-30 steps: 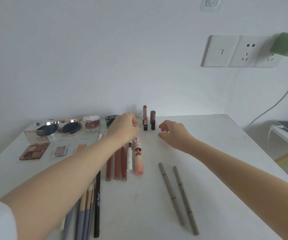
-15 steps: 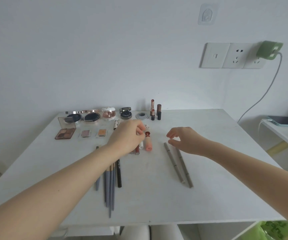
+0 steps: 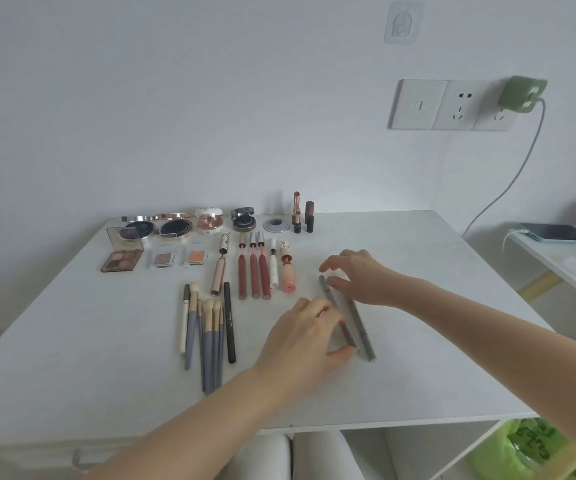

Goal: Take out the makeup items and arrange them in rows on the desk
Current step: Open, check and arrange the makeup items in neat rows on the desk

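Both hands close on the two grey pencils (image 3: 347,317), which lie slanted on the desk (image 3: 418,341) at about four o'clock from the lip tubes (image 3: 253,271) — probably to square them with the rows. Left hand (image 3: 309,336) pinches the near end of one pencil; right hand (image 3: 359,275) has its grip spread, fingertips touching the far ends. No container shows — compacts (image 3: 172,227) line the back edge.
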